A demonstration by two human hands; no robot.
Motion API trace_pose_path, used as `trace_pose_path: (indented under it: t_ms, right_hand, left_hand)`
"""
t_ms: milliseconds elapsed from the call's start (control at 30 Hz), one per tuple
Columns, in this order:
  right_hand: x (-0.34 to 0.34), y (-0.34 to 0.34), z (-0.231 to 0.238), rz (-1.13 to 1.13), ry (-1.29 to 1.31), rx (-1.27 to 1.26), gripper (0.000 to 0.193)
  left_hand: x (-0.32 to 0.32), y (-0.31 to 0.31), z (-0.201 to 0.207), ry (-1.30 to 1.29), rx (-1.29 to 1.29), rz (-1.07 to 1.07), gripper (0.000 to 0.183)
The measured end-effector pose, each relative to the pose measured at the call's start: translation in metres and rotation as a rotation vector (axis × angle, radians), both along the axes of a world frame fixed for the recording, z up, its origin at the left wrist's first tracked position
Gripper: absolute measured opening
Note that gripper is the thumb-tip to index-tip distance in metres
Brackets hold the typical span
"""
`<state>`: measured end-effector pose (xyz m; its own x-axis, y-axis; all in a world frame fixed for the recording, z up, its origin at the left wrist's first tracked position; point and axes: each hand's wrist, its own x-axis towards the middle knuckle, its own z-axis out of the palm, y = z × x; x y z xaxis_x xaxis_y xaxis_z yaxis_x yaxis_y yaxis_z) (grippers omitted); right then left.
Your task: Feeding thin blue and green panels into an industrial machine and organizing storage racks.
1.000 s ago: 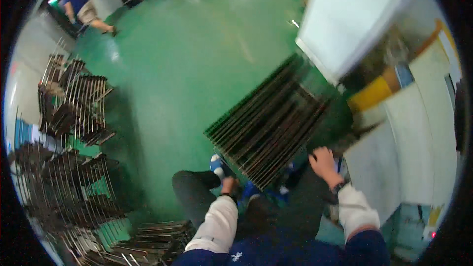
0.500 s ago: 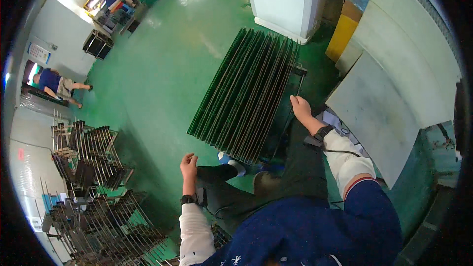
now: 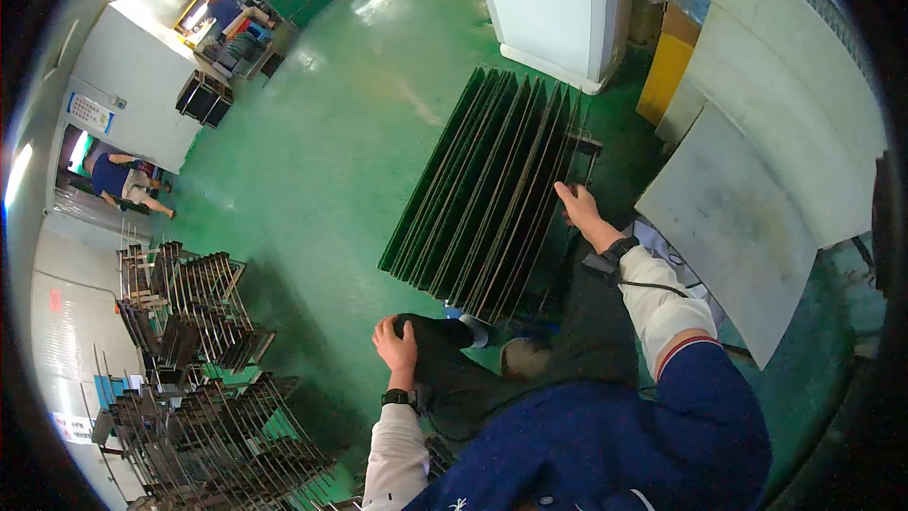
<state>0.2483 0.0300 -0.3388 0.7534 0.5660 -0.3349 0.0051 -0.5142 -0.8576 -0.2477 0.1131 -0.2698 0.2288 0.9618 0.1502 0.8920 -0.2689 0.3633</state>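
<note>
A row of thin dark green panels [image 3: 473,199] stands on edge, side by side, in front of my legs. Thin pale edges separate the panels, and what holds them up underneath is mostly hidden. My right hand [image 3: 581,206] is at the right side of the row, its fingers curled together close to the outermost panel. Whether it touches that panel I cannot tell. On my left knee lies my left hand [image 3: 397,348], thumb apart from the fingers, with nothing in it. Both wrists wear dark bands, and a cable runs along the right forearm.
Racks with many metal rods [image 3: 199,312] stand at the left. A white pillar [image 3: 544,9] rises behind the panels. To my right are a grey board [image 3: 738,227] and a pale machine housing [image 3: 785,66]. Another person [image 3: 118,180] is by a doorway at far left.
My left hand has come down onto my left knee from beside it. The right hand stays by the panels. The view has shifted slightly, and the person at far left has changed posture.
</note>
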Motion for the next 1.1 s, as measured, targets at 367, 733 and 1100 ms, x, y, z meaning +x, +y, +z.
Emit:
trace_pose_path:
  t_ms: [367, 733, 1100]
  right_hand:
    - [-0.004, 0.011, 0.043, 0.087, -0.235, -0.348, 0.041]
    - [0.030, 0.016, -0.023, 0.668, -0.542, -0.442, 0.044]
    - [0.016, 0.041, 0.042, 0.629, -0.084, -0.376, 0.031]
  left_hand:
    - [0.010, 0.015, 0.004, 0.110, -0.078, 0.058, 0.034]
    - [0.022, 0.015, 0.028, 0.074, -0.121, 0.104, 0.034]
    - [0.004, 0.014, 0.020, -0.014, -0.114, 0.155, 0.036]
